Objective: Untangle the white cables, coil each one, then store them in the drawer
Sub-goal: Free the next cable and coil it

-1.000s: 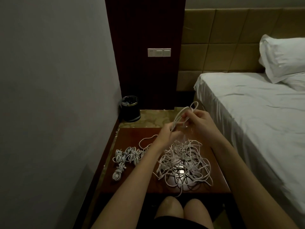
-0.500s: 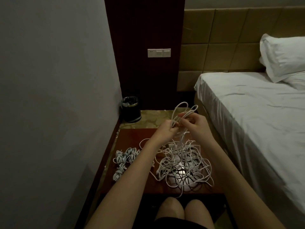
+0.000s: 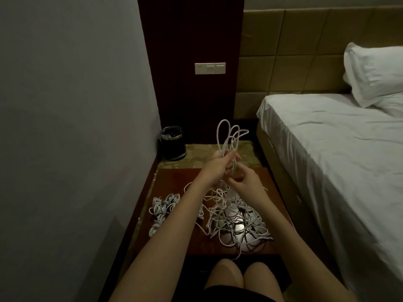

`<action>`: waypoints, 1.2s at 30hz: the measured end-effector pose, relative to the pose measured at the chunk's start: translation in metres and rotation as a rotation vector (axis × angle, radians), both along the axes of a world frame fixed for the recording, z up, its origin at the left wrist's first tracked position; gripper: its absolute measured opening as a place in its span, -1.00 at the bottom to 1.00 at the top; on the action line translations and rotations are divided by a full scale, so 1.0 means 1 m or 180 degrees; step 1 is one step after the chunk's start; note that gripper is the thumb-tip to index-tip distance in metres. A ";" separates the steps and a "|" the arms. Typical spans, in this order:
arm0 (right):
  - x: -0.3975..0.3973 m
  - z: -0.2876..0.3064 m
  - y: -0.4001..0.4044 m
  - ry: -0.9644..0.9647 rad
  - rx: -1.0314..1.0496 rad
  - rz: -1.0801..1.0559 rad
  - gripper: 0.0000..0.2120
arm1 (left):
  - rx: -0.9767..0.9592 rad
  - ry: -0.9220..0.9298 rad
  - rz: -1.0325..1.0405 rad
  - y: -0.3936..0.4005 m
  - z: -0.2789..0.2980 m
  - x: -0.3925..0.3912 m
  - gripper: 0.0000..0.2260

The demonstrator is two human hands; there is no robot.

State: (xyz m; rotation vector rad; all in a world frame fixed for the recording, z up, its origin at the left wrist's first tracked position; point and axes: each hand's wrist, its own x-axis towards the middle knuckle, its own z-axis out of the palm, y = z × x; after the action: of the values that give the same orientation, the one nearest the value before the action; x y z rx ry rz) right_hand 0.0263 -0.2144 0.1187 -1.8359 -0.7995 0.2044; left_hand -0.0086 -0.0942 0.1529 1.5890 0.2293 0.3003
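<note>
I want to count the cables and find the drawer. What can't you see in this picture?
Head view only:
- Drawer: not in view; table front is cut off by the arms and knees.
- Tangle: strands overlap, so no count.
- Coils: partly behind the left arm, dim.
- Loops: where the left hand and right hand hold them, fingers hide the strands.
- Bin: contents too dark.

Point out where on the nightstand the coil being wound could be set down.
Bare wood lies along the far edge of the dark red-brown wooden nightstand, beyond the finished white cable bundles at its left. The loose white cable tangle crowds the centre and right.
</note>
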 end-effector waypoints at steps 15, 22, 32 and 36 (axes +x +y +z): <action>0.004 -0.019 0.004 -0.0429 0.0001 -0.0783 -0.66 | -0.0103 -0.0608 0.0609 -0.001 0.012 -0.008 -0.72; -0.008 -0.010 0.013 0.0208 0.0965 -0.0490 -0.54 | -0.0579 -0.0718 0.0491 -0.004 0.034 -0.012 -0.72; 0.012 -0.019 0.003 0.0054 -0.0115 -0.0622 -0.88 | -0.0515 -0.0879 0.0940 0.014 0.042 -0.016 -0.70; 0.021 -0.014 -0.003 0.0673 0.0315 -0.0763 -0.85 | -0.0123 -0.0776 0.1066 0.022 0.034 -0.019 -0.69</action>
State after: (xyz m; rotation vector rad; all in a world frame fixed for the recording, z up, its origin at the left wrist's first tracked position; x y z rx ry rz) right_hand 0.0470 -0.2169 0.1045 -1.7644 -0.4314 0.1970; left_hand -0.0279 -0.0720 0.1864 1.4572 0.3101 0.7400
